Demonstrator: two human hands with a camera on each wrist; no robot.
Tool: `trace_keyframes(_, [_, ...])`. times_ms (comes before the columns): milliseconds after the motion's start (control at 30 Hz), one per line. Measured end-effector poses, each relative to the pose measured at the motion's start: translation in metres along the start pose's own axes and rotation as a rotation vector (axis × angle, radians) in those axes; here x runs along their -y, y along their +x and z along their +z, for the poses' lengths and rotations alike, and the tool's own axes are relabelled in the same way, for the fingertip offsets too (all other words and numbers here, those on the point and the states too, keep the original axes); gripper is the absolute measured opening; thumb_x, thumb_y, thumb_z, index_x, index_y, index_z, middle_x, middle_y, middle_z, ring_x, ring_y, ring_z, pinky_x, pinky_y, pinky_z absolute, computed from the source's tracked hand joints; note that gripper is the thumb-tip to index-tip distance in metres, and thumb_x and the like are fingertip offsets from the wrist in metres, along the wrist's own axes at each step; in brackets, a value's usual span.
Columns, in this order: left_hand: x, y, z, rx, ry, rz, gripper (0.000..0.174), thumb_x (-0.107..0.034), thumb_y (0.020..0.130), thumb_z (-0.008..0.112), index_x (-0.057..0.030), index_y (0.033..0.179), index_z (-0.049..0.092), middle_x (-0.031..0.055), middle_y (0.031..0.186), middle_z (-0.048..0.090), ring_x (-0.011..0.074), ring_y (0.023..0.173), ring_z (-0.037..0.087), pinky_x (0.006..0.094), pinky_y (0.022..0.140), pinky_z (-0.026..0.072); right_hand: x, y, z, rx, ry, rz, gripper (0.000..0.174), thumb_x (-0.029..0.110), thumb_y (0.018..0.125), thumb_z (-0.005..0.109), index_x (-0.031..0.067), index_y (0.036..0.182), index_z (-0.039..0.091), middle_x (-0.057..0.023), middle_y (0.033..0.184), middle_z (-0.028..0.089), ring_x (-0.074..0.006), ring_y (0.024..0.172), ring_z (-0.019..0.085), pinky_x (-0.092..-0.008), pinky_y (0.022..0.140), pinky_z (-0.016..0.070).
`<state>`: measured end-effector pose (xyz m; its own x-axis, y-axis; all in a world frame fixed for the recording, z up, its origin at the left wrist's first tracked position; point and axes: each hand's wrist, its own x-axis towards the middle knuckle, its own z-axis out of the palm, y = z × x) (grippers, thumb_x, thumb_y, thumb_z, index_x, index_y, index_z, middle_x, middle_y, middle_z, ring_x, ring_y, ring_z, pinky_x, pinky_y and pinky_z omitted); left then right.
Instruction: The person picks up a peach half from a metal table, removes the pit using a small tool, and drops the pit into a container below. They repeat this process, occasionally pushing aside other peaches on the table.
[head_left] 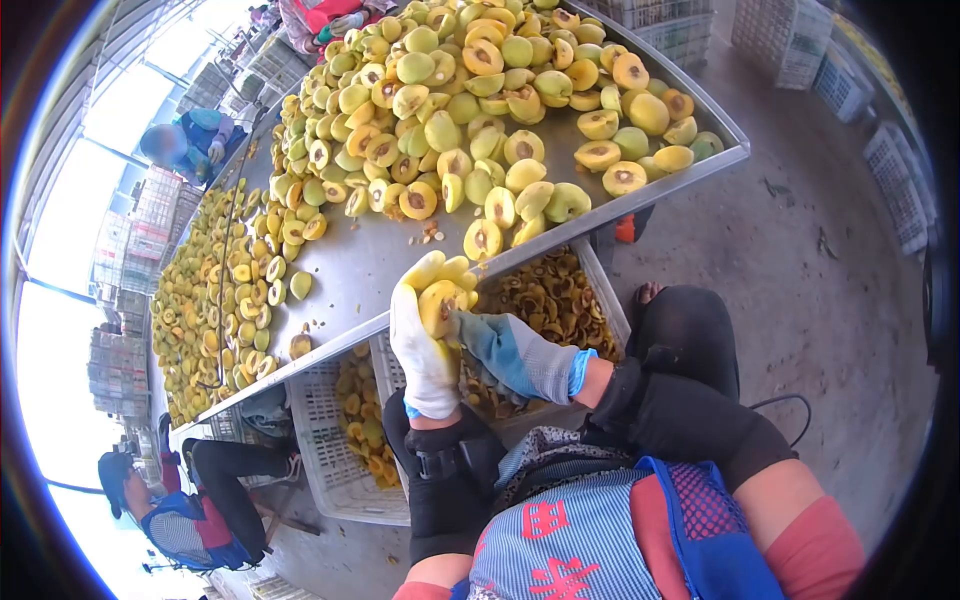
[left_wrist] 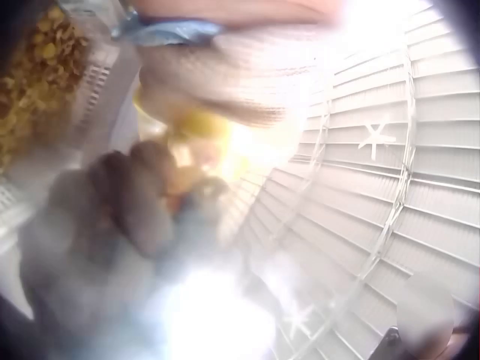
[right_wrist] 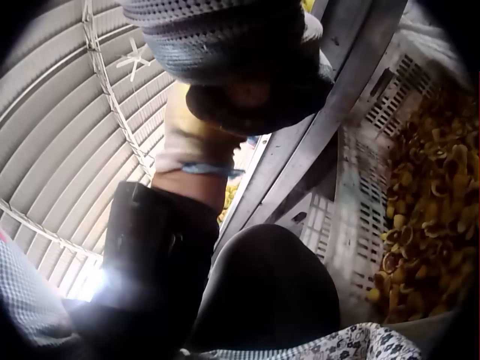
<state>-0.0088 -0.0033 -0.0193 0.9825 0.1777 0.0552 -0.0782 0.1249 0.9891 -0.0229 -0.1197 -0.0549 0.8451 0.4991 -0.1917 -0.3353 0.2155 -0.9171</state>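
Observation:
My left hand (head_left: 425,335), in a white glove with yellowed fingers, holds a yellow peach half (head_left: 440,306) just off the metal table's near edge. My right hand (head_left: 520,352), in a blue-grey coated glove, has its fingertips right at that peach half. The right wrist view shows the right glove (right_wrist: 232,45) with its fingers curled, partly in front of the left glove (right_wrist: 199,127); I cannot tell whether they hold a small tool. In the left wrist view the right glove (left_wrist: 112,202) is blurred beside the yellow fruit (left_wrist: 202,131).
Many halved peaches (head_left: 440,130) are heaped on the metal table (head_left: 350,260), which has a raised rim. Below my hands a white crate (head_left: 600,290) holds brown-yellow scraps; a second crate (head_left: 320,440) holds more pieces. Other people (head_left: 185,520) sit along the table.

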Motion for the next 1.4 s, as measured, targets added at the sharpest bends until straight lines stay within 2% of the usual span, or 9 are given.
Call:
trace_keyframes(33, [-0.003,0.0,0.004,-0.027,-0.009,0.011,0.032,-0.021,0.104,0.046,0.0033,0.124,0.055,0.0194,0.113,0.068,0.0255,0.096,0.068,0.0358,0.086,0.0555,-0.006,0.004,0.004,-0.057,-0.049,-0.177,0.066,0.068,0.098,0.047,0.0043,0.088,0.064,0.0001,0.065,0.053,-0.0089,0.046,0.046,-0.0264,0.039,0.034])
trace_keyframes(333, [-0.006,0.012,-0.015,0.198,0.099,-0.144,0.043,-0.038,0.103,0.048,0.0022,0.098,0.063,0.0178,0.089,0.07,0.0246,0.075,0.068,0.0351,0.071,0.0578,0.04,-0.017,-0.01,0.157,-0.168,0.373,0.071,0.07,0.099,0.037,0.0055,0.088,0.063,-0.0025,0.063,0.054,-0.0161,0.043,0.046,-0.0323,0.038,0.0385])
trace_keyframes(467, [-0.001,0.003,0.008,-0.153,-0.176,-0.06,0.047,-0.036,0.103,0.046,0.0039,0.087,0.067,0.0183,0.085,0.072,0.0237,0.07,0.068,0.0335,0.067,0.0575,0.019,-0.009,-0.013,0.373,0.276,0.496,0.069,0.071,0.099,0.038,0.0065,0.088,0.062,-0.0031,0.063,0.053,-0.0149,0.044,0.045,-0.031,0.039,0.039])
trace_keyframes(600, [-0.011,0.009,-0.002,0.086,0.045,-0.258,0.048,-0.036,0.101,0.047,0.0051,0.086,0.067,0.0184,0.083,0.072,0.0236,0.067,0.067,0.0332,0.065,0.0563,0.007,-0.005,-0.006,0.186,-0.068,0.119,0.068,0.077,0.094,0.042,0.0115,0.081,0.059,0.004,0.058,0.046,-0.0086,0.042,0.038,-0.0257,0.039,0.0314])
trace_keyframes(867, [-0.003,0.002,-0.004,-0.062,-0.457,-0.277,0.035,-0.045,0.102,0.049,-0.0146,0.084,0.051,0.0088,0.083,0.06,0.0281,0.074,0.062,0.0404,0.062,0.0529,0.016,-0.01,-0.01,0.379,0.301,0.533,0.065,0.076,0.094,0.043,0.0155,0.078,0.059,0.0057,0.058,0.045,-0.0083,0.042,0.037,-0.0261,0.041,0.0288])
trace_keyframes(967, [-0.007,0.0,-0.008,-0.098,-0.512,-0.289,0.031,-0.041,0.101,0.052,-0.0157,0.085,0.052,0.0051,0.084,0.061,0.0251,0.073,0.062,0.0383,0.062,0.0532,0.026,-0.013,-0.002,0.313,0.108,0.457,0.064,0.069,0.097,0.046,0.0097,0.08,0.061,-0.0016,0.058,0.051,-0.0139,0.044,0.04,-0.0334,0.042,0.0337])
trace_keyframes(1067, [0.001,0.001,-0.023,-0.195,-0.676,-0.262,0.021,-0.033,0.099,0.055,-0.0181,0.085,0.053,-0.0024,0.083,0.061,0.0197,0.073,0.062,0.0361,0.059,0.056,-0.044,0.003,0.008,0.145,-0.243,-0.242,0.064,0.062,0.1,0.047,0.0028,0.091,0.068,-0.0114,0.071,0.066,-0.0209,0.06,0.057,-0.0401,0.061,0.0495])
trace_keyframes(1167, [0.005,0.01,-0.064,-0.166,-0.773,-0.11,0.018,-0.032,0.099,0.055,-0.0178,0.086,0.055,-0.0006,0.085,0.063,0.0198,0.073,0.062,0.0364,0.058,0.0569,-0.006,-0.019,0.001,0.186,-0.385,-0.063,0.054,0.052,0.103,0.049,0.0018,0.103,0.069,-0.0209,0.09,0.072,-0.0327,0.081,0.067,-0.0445,0.081,0.0511])
trace_keyframes(1400, [-0.035,-0.003,-0.14,-0.862,0.661,0.152,0.029,-0.018,0.094,0.061,0.0027,0.114,0.065,0.0135,0.099,0.067,0.0193,0.071,0.061,0.0313,0.06,0.0517,-0.008,-0.008,-0.019,-0.206,-0.637,-0.06,0.041,0.041,0.1,0.06,0.0005,0.104,0.067,-0.029,0.088,0.067,-0.0502,0.091,0.062,-0.0489,0.073,0.0505])
